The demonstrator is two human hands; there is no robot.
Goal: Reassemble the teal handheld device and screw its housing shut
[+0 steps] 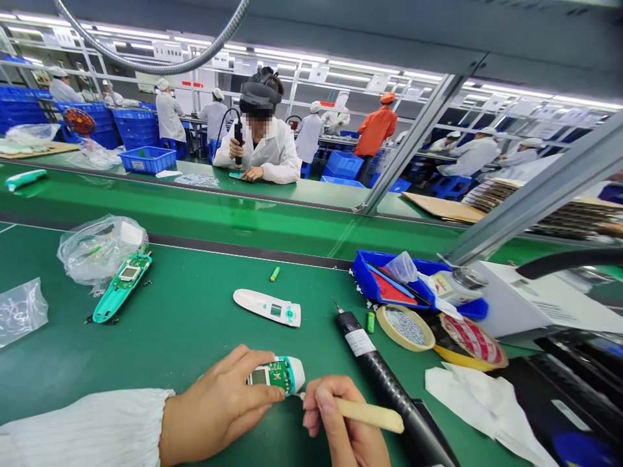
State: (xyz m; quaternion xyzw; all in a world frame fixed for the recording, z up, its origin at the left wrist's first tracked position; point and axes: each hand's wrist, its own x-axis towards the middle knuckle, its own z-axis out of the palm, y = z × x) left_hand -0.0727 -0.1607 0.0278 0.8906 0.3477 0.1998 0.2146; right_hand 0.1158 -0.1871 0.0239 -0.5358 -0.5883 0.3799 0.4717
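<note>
My left hand [228,392] is closed around a small device with a green circuit board [278,374], a teal edge and a white end, holding it against the green mat. In my right hand [341,415] is a tool with a cream handle [372,416]; its thin tip meets the device near the white end. A white cover [267,307] with a window and teal buttons lies beyond my hands. To the left, a teal housing [121,288] with a circuit board rests beside a clear plastic bag [104,250].
A black electric screwdriver [379,370] lies right of my right hand. Beyond it are a blue tray [360,275], a ring of small screws [406,327], a green battery [370,322] and white paper [487,402]. A person [272,146] works across the green bench; metal posts stand at right.
</note>
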